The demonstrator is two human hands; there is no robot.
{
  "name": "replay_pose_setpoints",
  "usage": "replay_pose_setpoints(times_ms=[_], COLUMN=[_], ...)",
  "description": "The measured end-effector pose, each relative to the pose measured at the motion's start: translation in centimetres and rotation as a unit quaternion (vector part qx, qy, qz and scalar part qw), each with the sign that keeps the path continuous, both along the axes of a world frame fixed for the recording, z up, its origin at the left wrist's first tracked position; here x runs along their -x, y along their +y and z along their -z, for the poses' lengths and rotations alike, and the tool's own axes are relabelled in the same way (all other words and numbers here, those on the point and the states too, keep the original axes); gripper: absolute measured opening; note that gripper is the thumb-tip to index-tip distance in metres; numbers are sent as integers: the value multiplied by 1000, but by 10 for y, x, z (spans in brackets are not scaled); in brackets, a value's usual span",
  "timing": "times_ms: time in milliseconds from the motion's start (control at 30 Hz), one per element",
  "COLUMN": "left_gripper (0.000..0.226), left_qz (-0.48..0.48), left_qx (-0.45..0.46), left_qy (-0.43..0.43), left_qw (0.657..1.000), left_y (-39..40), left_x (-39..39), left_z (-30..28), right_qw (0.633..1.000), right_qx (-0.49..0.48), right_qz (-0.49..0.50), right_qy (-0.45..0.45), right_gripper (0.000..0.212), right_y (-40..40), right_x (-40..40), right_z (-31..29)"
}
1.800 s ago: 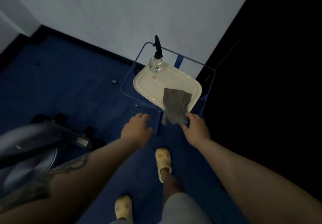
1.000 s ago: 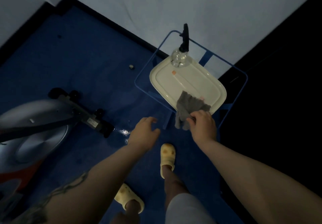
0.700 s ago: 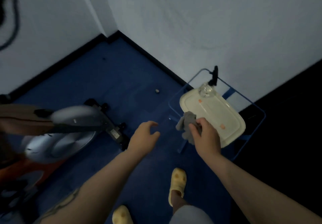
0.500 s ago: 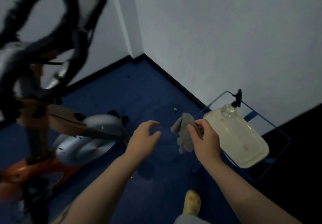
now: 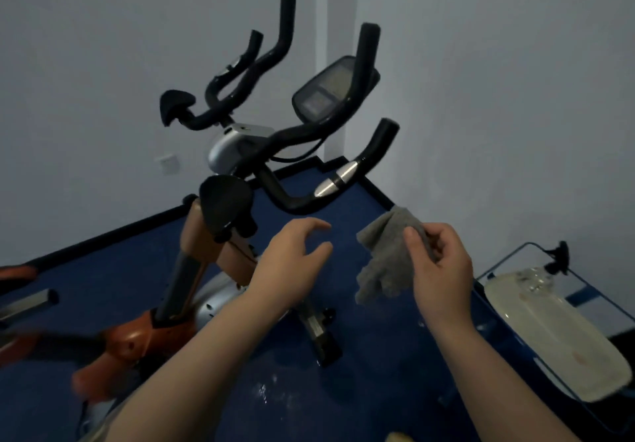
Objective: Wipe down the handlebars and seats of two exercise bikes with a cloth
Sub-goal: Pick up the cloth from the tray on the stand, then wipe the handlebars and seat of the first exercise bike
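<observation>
The view is now taking in the whole exercise bike (image 5: 240, 173), its black handlebars (image 5: 309, 125) and console (image 5: 330, 91) no longer cut off at the frame edge, while the tray (image 5: 556, 338) is sitting at far right. The right hand (image 5: 443, 266) is pinching the grey cloth (image 5: 388, 256) (lifted clear of the tray), and the left hand (image 5: 292, 263) is hovering open and empty just beside it. No writing is proving readable on the dim console.

A grey cloth (image 5: 386, 256) is seen crumpled and hanging in the air, pinched at its upper edge by the right hand (image 5: 439, 266). To its left, black handlebars (image 5: 364, 153) of an exercise bike (image 5: 213, 270) are raised upward (two curved horns with silver bands on the nearer one), and a display console (image 5: 326, 91) is mounted between them.
</observation>
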State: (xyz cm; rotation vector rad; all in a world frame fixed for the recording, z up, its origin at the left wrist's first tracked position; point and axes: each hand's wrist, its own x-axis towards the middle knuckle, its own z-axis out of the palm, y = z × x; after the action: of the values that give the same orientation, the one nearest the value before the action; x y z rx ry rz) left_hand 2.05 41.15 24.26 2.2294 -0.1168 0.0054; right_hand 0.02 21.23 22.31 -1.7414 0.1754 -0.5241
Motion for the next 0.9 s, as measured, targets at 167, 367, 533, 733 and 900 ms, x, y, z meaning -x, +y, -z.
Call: replay_pose_setpoints(times_ms=[167, 367, 533, 733, 900], left_gripper=[28, 25, 25, 25, 22], left_qz=[-1, -1, -16, -53, -41], left_qx=[51, 64, 67, 80, 79], left_qy=[-65, -99, -84, -96, -85], left_qw=[997, 993, 994, 991, 992], left_y=[6, -15, -37, -50, -47], left_x=[-23, -58, -89, -110, -108], left_z=[-34, -49, -44, -31, -23], right_qw=[998, 991, 973, 955, 953], right_qx=[17, 48, 138, 231, 191], right_qz=[29, 60, 65, -102, -168], right_qy=[-58, -106, -176, -159, -162], right_gripper=[7, 11, 7, 9, 22], right_y=[8, -10, -24, -17, -24], right_x=[-31, -82, -128, -165, -165], right_z=[-36, -69, -100, -90, -81])
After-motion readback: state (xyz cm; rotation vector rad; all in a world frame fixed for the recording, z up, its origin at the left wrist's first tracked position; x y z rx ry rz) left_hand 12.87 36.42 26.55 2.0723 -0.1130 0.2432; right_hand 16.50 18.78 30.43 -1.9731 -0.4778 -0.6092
